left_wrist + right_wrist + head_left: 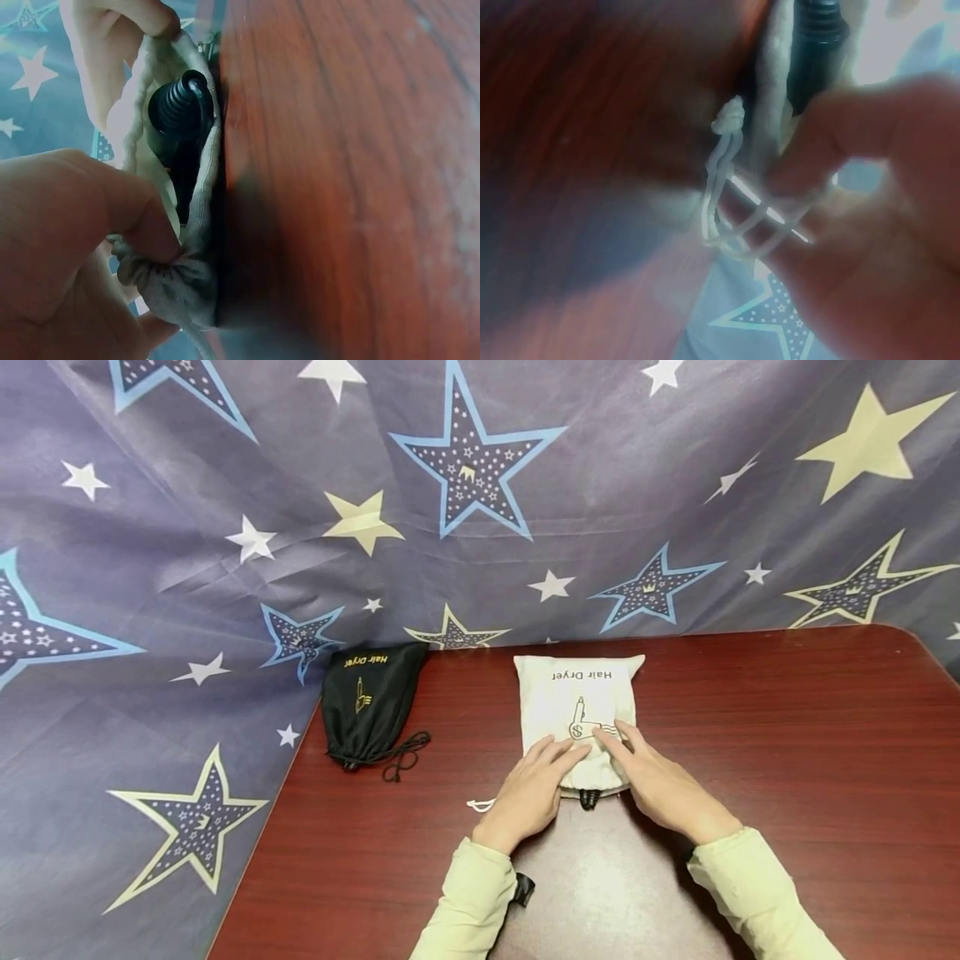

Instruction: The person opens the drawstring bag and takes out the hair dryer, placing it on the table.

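2 pale sleeves, the left sleeve (pixel 472 902) and the right sleeve (pixel 757 885), lie nearest, behind the hands. A black strap (pixel 522 890) shows at the inner edge of the left sleeve, just behind the left hand.

The left hand (pixel 528 789) pinches the near edge of the white bag (pixel 551 702), its thumb at the mouth and its fingers spread over the top. The right hand (pixel 671 789) grips the other side of the same edge, thumb below and fingers on top. The mouth gapes between the 2 hands, facing the person, and a black ribbed sleeve (pixel 176 105) shows in it. By the left hand's outer side a white string (pixel 480 805) lies on the bench (pixel 810 760); by the right thumb hangs a knotted string (pixel 730 118), blurred in the right wrist view.

The white bag lies flat, reaching forward from under both hands. Just beyond the fingertips is its dryer drawing, and past that "Hair Dryer", upside down to the person.

Farther off, to the left of the left hand and well apart from it, lies a black bag (pixel 367 702), its gathered end toward the person and its black cord (pixel 408 752) on the side nearer the hands. Beyond everything hangs a star-printed cloth (pixel 525 568).
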Demonstrator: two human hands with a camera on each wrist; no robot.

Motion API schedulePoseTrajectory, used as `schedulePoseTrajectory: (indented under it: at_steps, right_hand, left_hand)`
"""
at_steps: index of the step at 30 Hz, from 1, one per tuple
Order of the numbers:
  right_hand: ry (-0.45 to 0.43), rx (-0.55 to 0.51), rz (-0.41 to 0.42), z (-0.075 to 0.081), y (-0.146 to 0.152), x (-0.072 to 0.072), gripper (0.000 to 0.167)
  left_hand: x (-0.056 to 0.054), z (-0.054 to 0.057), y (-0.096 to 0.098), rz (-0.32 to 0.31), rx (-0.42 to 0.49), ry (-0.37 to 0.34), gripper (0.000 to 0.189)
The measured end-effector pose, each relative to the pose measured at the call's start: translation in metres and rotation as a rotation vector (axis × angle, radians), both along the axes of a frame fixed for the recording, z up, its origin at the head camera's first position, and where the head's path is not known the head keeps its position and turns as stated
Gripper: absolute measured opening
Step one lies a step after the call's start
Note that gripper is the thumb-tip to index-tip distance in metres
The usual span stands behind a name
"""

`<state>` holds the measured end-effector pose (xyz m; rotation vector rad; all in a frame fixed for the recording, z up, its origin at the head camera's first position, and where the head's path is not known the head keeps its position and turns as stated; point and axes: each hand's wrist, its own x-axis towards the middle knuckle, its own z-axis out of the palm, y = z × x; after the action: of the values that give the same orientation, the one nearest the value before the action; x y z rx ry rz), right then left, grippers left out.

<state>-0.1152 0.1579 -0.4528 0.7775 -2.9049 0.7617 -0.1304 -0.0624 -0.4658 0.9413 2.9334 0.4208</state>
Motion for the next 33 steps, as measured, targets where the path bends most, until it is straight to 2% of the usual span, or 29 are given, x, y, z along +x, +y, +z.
schedulePoseTrajectory:
  at_steps: [5,12,17,27,33]
  right_hand:
    - [0.021,0.009,0.002,-0.0021,-0.0003,-0.001,0.083]
    - [0.048,-0.01,0.005,-0.0056,-0.0003,-0.0014,0.078]
    - [0.034,-0.014,0.007,-0.0059,0.0007,-0.0003,0.076]
    - [0.03,-0.016,0.023,-0.006,0.0038,0.0005,0.086]
    - [0.042,-0.01,0.034,-0.0078,0.0065,-0.0004,0.087]
  left_hand:
    - [0.0003,-0.0005,0.0015,0.003,0.006,0.014,0.067]
    - [0.0003,-0.0017,0.0016,0.012,0.012,0.019,0.067]
    - [0.0009,-0.0016,0.0006,0.003,0.01,0.017,0.07]
    - [-0.0003,0.0018,-0.0012,-0.003,-0.011,0.002,0.082]
    - [-0.0007,0.0007,-0.0024,-0.014,-0.024,0.01,0.086]
